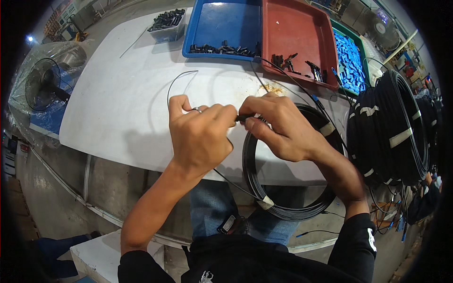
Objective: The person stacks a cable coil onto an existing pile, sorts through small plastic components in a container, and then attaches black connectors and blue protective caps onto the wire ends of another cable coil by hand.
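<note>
Over the near part of the white table, my two hands meet at a small black connector-like piece [242, 118]. My right hand [288, 132] pinches it between thumb and fingers. Curled beside it, my left hand [200, 134] grips a thin black cable [171, 87], whose loose end arcs up past the thumb. The same kind of cable comes out below the left hand and runs to a coil of black cable [295, 213]. This coil lies partly on the table, partly over its near edge, tied with pale tape. My fingers hide most of the piece.
A blue tray [224, 28] and a red tray [297, 33] hold small black parts at the back. Right of them stands a green bin of blue pieces [349, 59]. A clear tub of black parts [167, 23] sits back left. Stacked cable coils [387, 132] rise at right.
</note>
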Motion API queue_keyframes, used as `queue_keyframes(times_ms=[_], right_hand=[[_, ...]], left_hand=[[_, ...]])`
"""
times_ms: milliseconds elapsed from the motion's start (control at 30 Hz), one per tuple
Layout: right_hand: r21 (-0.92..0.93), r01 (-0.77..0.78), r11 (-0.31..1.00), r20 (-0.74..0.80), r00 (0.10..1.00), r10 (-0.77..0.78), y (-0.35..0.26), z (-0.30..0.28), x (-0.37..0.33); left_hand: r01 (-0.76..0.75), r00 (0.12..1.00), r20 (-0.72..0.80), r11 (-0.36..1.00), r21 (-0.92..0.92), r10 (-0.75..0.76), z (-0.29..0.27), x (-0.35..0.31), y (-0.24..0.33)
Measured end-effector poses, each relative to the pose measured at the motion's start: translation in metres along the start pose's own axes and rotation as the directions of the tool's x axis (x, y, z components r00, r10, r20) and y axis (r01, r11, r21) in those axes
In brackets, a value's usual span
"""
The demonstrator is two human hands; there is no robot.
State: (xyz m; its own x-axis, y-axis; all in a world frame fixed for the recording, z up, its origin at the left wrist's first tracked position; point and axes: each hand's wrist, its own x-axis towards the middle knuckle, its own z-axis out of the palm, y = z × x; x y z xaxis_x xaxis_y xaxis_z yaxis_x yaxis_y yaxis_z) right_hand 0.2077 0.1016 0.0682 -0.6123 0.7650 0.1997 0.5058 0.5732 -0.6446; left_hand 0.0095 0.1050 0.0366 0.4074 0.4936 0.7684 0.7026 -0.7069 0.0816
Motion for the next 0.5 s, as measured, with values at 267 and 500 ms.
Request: queue_keyframes(times_ms=[267,500], right_hand=[[-0.611,0.287,0.738,-0.337,0.749,-0.57,0.019,0.023,0.01],[-0.56,0.199,0.805,-0.301,0.855,-0.421,0.004,0.02,0.005]], left_hand=[[0.696,0.697,0.579,0.592,-0.406,-0.423,-0.025,0.009,0.001],[0.254,0.964,0.15,0.928,-0.272,-0.219,-0.004,-0.001,0.007]])
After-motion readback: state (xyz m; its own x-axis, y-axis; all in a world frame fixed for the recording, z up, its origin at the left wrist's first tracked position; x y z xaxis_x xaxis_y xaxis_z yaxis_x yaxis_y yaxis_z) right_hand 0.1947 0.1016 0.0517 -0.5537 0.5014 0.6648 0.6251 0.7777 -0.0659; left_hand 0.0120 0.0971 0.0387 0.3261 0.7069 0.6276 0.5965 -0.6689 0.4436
